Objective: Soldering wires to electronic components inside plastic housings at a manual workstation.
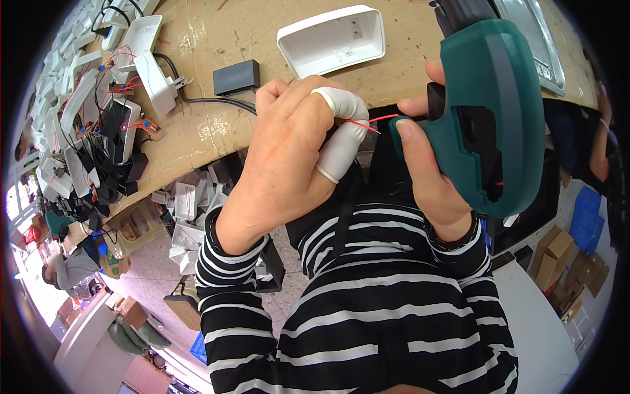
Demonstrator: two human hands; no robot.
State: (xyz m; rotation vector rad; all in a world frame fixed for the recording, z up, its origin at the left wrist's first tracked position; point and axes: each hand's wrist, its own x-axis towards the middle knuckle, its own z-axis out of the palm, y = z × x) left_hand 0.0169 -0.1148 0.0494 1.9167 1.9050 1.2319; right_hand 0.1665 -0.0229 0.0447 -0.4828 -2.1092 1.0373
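My left hand (279, 154) is closed in a pinch, with white finger cots (342, 150) on the thumb and forefinger. Thin red wires (387, 118) come out between those two fingers, and one shows a bare metal end. To the right, my right hand (426, 167) is wrapped round a dark green, drill-shaped power tool (525, 125). Its thumb lies along the near side, and a finger is by the black trigger (435, 100). The tool's body hides part of that hand. The red wire's tip points toward the right thumb and forefinger; whether they touch is unclear.
Beyond my hands an open white plastic housing (331, 43) and a black box (236, 77) rest on the cardboard-covered table (203, 39). Black cable (216, 100) leads to a plug. White housings and wired parts (121, 125) crowd the left. A metal-rimmed tray (538, 39) lies at far right.
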